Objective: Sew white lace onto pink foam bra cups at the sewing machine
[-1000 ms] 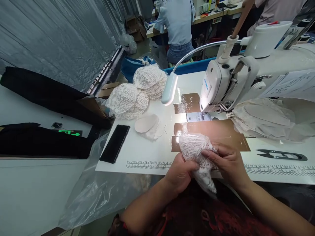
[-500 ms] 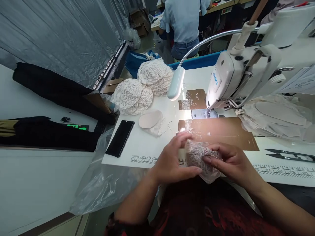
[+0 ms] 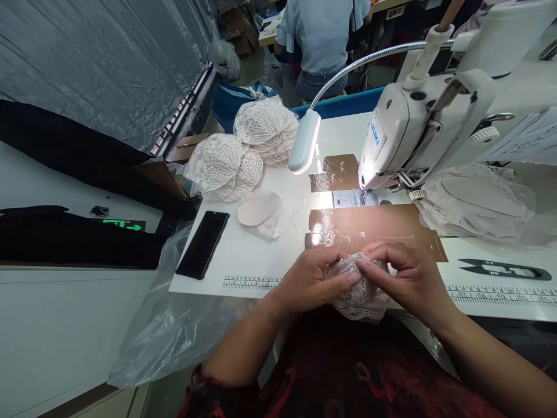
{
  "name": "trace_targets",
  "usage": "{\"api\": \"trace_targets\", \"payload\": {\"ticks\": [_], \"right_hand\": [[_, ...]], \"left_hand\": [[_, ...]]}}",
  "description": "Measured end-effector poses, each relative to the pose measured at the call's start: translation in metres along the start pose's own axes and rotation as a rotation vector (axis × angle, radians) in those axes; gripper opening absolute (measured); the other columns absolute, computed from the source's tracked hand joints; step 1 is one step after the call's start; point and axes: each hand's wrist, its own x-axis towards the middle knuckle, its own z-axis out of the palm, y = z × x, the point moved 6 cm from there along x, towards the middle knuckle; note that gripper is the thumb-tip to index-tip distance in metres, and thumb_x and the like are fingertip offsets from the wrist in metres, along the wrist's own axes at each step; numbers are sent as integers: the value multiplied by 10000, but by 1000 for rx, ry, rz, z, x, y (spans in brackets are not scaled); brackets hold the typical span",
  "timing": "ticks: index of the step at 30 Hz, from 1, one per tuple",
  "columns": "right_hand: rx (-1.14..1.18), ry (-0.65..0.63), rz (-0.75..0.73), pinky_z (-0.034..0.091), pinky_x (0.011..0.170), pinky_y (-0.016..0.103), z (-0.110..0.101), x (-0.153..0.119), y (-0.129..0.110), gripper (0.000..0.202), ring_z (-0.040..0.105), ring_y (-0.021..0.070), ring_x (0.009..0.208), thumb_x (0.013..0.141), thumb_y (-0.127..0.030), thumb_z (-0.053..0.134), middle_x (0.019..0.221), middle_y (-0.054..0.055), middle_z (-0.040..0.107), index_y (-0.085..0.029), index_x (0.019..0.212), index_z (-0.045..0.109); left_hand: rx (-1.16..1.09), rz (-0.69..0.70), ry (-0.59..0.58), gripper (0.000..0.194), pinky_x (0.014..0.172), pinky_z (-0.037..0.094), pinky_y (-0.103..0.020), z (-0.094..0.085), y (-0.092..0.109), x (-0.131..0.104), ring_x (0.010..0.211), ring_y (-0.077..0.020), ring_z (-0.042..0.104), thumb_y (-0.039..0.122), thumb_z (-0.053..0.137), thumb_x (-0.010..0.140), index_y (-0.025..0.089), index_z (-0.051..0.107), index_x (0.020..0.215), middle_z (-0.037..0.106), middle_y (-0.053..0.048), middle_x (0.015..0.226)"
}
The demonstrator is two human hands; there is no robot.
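**White lacy cloth (image 3: 359,297) is getting squeezed by fingers**

The left hand (image 3: 314,278) is pinching the lacy cloth on its left side, and the right hand (image 3: 404,276) is pinching it on its right. The lacy cloth is looking thin and bunched up, with lots of tiny holes and a bumpy edge showing on the near side. It is sitting at the near edge of the white surface (image 3: 256,258), just nearer than the brown sheet (image 3: 369,223). More lacy pieces (image 3: 217,164) are lying piled up far left.
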Motion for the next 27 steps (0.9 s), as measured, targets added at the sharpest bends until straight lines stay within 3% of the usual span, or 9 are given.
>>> {"api": "trace_targets", "payload": {"ticks": [3,8,12,18,22,27], "right_hand": [[8,-8,8,503,668,262,0,2,1,168,656,146,711,846,-263,655,761,10,710,-218,684,658],[78,-70,215,476,595,267,-1,4,19,196,606,155,670,805,-394,701,770,25,688,-209,868,698],[162,-174,318,414,532,247,0,4,27,243,526,129,596,810,-432,681,669,10,635,-193,768,694],[251,-155,340,389,519,236,-6,5,25,196,499,120,584,759,-393,737,652,-7,615,-202,752,694],[315,-166,343,403,520,227,-7,6,25,172,508,116,584,741,-369,754,654,-16,615,-208,745,695],[328,-181,334,477,603,252,-8,8,28,230,588,154,696,795,-419,692,787,29,676,-201,867,712]], "left_hand": [[11,-11,39,243,688,428,-227,-3,-3,5,754,-131,534,344,585,898,111,653,902,601,-35,815],[30,15,61,228,684,423,-225,-4,-3,12,739,-133,534,339,601,879,120,659,854,603,-34,784],[-76,-25,41,229,665,421,-222,-3,-4,15,718,-124,524,355,656,840,128,663,857,594,-30,781],[-358,-157,-67,287,641,423,-220,4,-12,19,685,-110,530,391,695,819,117,663,900,594,-24,761],[-375,-140,-24,290,599,391,-208,6,-16,23,628,-90,492,397,695,822,110,656,831,567,-6,693],[-276,-80,93,321,544,342,-203,4,-13,27,565,-71,408,419,693,812,117,605,748,499,21,627]]}}
